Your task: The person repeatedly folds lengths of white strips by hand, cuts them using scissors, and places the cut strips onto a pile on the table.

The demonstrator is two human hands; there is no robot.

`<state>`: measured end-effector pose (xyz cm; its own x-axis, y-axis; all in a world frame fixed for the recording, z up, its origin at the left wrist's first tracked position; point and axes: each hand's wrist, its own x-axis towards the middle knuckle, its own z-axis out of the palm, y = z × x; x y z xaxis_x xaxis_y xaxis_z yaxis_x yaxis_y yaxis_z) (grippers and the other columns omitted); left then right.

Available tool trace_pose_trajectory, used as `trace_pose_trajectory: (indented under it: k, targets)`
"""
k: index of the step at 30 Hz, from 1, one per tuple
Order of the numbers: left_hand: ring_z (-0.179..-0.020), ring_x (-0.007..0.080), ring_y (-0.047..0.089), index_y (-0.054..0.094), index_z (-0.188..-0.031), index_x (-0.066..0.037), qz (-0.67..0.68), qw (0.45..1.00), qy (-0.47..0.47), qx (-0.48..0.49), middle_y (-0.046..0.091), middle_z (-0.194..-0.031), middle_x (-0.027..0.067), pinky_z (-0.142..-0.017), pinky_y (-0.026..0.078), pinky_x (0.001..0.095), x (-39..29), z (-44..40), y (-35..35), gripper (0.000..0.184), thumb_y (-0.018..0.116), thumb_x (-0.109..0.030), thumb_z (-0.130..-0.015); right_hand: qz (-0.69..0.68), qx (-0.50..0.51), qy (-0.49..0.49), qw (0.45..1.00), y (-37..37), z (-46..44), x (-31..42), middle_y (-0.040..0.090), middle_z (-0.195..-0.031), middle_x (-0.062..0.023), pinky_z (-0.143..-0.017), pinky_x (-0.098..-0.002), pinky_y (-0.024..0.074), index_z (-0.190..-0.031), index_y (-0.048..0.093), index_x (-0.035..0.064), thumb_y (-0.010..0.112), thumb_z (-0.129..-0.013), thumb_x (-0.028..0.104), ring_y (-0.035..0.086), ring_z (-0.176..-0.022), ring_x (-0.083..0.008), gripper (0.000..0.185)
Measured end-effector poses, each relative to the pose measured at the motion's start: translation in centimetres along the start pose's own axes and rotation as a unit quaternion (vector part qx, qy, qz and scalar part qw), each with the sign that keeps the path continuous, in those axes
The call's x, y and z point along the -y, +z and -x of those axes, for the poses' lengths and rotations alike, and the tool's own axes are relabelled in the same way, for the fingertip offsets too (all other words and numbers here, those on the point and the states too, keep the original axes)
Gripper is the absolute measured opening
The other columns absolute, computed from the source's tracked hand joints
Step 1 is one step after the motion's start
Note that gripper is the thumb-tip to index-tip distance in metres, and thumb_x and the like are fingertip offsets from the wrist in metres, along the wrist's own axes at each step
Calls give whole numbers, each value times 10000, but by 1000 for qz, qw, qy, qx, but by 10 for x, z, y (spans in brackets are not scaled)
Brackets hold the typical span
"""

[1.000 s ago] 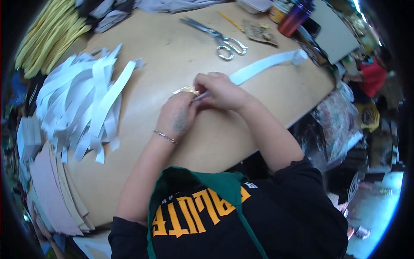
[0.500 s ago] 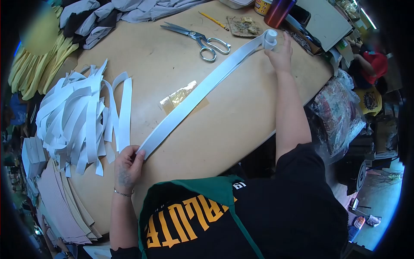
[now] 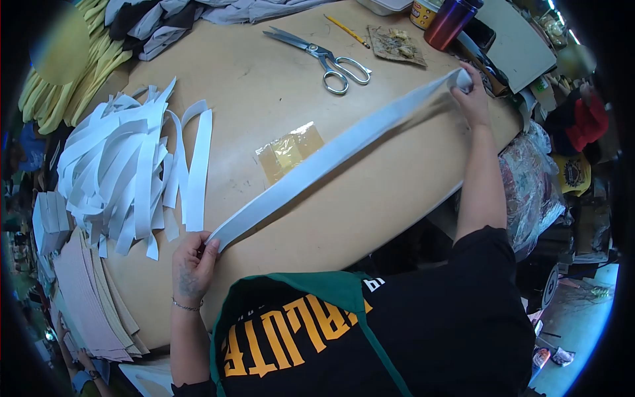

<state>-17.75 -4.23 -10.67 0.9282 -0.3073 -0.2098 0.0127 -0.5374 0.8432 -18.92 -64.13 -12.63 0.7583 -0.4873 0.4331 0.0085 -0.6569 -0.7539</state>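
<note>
A long white elastic band (image 3: 344, 142) stretches diagonally over the table between my two hands, lifted off the surface with a shadow beneath it. My left hand (image 3: 194, 264) pinches its near end between thumb and fingers. At the far end, my right hand (image 3: 473, 99) is closed around the band, which curls over inside the fingers. To the left lies a loose pile of cut white bands (image 3: 126, 165), with one looped piece (image 3: 198, 162) at its right side. Metal scissors (image 3: 324, 59) rest on the table beyond the band.
Clear tape (image 3: 289, 151) is stuck to the tabletop (image 3: 317, 228). Farther back are a pencil (image 3: 347, 31), a worn cardboard piece (image 3: 397, 46) and a tumbler (image 3: 452, 23). Stacked pink sheets (image 3: 86, 298), yellow fabric (image 3: 69, 86) and grey fabric (image 3: 165, 26) line the left and back.
My right hand has closed on the coiled far end and moved up and to the right. The band has risen from the table. My left hand keeps its pinch.
</note>
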Motion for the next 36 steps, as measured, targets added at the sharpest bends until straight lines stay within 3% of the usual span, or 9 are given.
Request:
trace_pose_trajectory:
  k: [6, 7, 8, 11, 14, 17, 28, 33, 36]
  targets:
    - [-676, 283, 541, 586, -873, -1, -162, 972, 144, -87, 550, -746, 129, -627, 445, 340, -2, -8, 16, 87, 592, -87, -858, 27, 96, 73, 992, -16, 23, -26, 524, -1174, -86, -929, -326, 426, -1391, 365, 138, 624, -716, 12, 517, -1083, -204, 734]
    - [-704, 242, 532, 583, -872, -3, -150, 970, 151, -115, 557, -773, 117, -664, 437, 328, 3, -9, 17, 89, 570, -91, -873, -87, 108, -8, 990, -13, 24, -32, 499, -1236, -112, -986, -342, 382, -1400, 336, 78, 628, -723, 10, 477, -1152, -228, 740]
    - [-827, 282, 562, 576, -900, -1, -144, 958, 210, -132, 598, -916, 134, -758, 450, 354, 9, -14, 17, 87, 575, -80, -862, 99, 75, -111, 986, -9, 30, -10, 487, -1261, -123, -1003, -347, 366, -1388, 345, 55, 633, -736, 11, 460, -1180, -236, 714]
    - [-1139, 386, 499, 578, -927, -3, -225, 925, 235, -193, 532, -1253, 193, -963, 396, 423, 22, -23, 12, 118, 587, -85, -842, 150, -23, -190, 970, 43, 50, 67, 497, -1274, -143, -1009, -358, 364, -1333, 408, 29, 647, -765, 18, 466, -1190, -265, 616]
    - [-1247, 418, 406, 583, -935, -13, -302, 913, 159, -223, 490, -1308, 205, -1009, 362, 433, 33, -45, -3, 136, 593, -107, -838, 21, 83, -177, 981, 138, 109, 183, 586, -1135, -123, -941, -362, 427, -1132, 563, 36, 665, -774, 15, 543, -1098, -283, 373]
    - [-1275, 433, 368, 591, -942, -28, -252, 943, 131, -173, 482, -1320, 200, -1009, 357, 455, 39, -58, -23, 148, 597, -134, -839, -9, 274, -322, 906, 226, 150, 264, 587, -1076, -129, -872, -404, 449, -1061, 592, 74, 675, -744, 83, 540, -1030, -315, 328]
    - [-1259, 391, 387, 629, -983, -59, -191, 946, 173, -198, 516, -1271, 192, -988, 373, 437, 27, -29, -33, 230, 641, -232, -833, 24, 347, -331, 877, 316, 170, 282, 517, -951, -43, -790, -418, 405, -956, 598, 149, 627, -796, 203, 491, -932, -267, 172]
    - [-1408, 358, -35, 351, -1397, -374, -471, 814, 134, -312, 27, -1546, 55, -912, 175, 785, 20, -80, -45, 611, 566, -484, -836, 44, 352, -324, 877, 313, 171, 286, 511, -949, -46, -798, -412, 398, -944, 595, 144, 620, -804, 201, 481, -942, -265, 153]
    - [-1410, 359, -65, 311, -1402, -420, -503, 821, 89, -255, 7, -1551, 34, -929, 140, 787, 42, -117, -78, 656, 578, -512, -810, 33, 356, -318, 878, 313, 171, 285, 508, -956, -48, -817, -409, 392, -956, 593, 144, 612, -815, 196, 475, -952, -262, 152]
